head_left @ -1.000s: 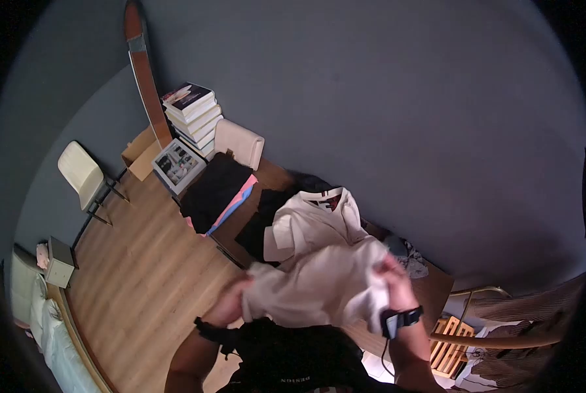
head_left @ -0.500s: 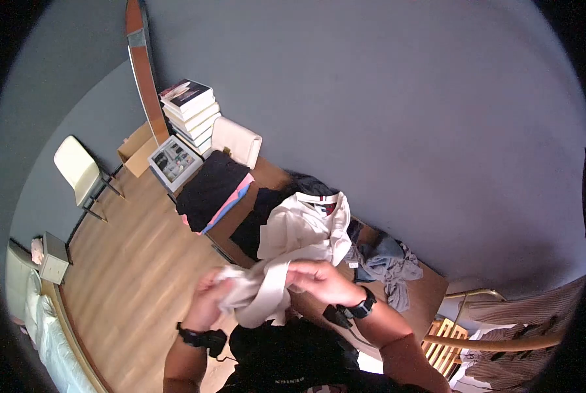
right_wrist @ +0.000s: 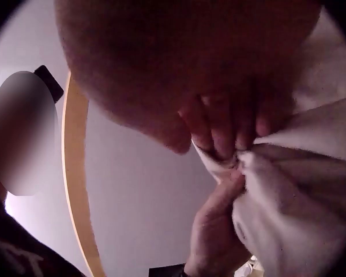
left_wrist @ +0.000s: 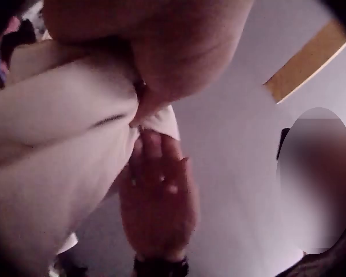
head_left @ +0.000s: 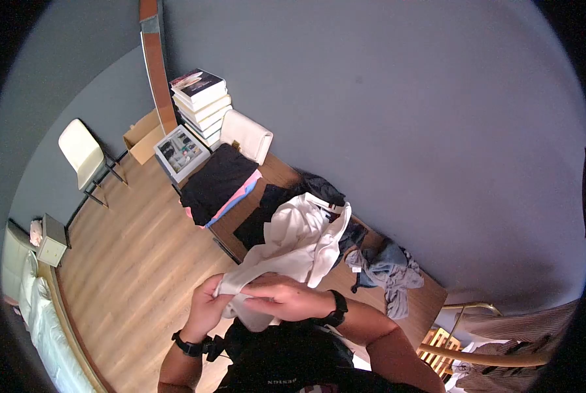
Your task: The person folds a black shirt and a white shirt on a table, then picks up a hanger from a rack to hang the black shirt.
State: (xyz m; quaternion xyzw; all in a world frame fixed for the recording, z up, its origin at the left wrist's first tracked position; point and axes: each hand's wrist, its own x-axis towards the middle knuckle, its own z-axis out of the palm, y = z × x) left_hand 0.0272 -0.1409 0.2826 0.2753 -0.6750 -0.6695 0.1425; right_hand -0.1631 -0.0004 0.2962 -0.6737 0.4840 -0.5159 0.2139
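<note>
A white shirt stretches from the table toward the person, its collar at the far end and its near part gathered up. My left hand pinches the bunched cloth at its near left edge, thumb laid along the fabric. Close beside it, my right hand crosses over the cloth with its palm turned inward. In the right wrist view the right fingertips curl onto the cloth's edge, meeting the left thumb. The left wrist view has the right hand's fingers partly hidden behind the shirt's edge.
A folded stack of black, pink and blue clothes lies on the table's left part. Behind it are a framed picture, stacked books and a pale handbag. Crumpled grey clothes lie to the right, near a wooden rail.
Both hands have come together from wide apart at the shirt's near part. The right hand moved left across the cloth, and the spread fabric is now gathered, uncovering the grey clothes.
</note>
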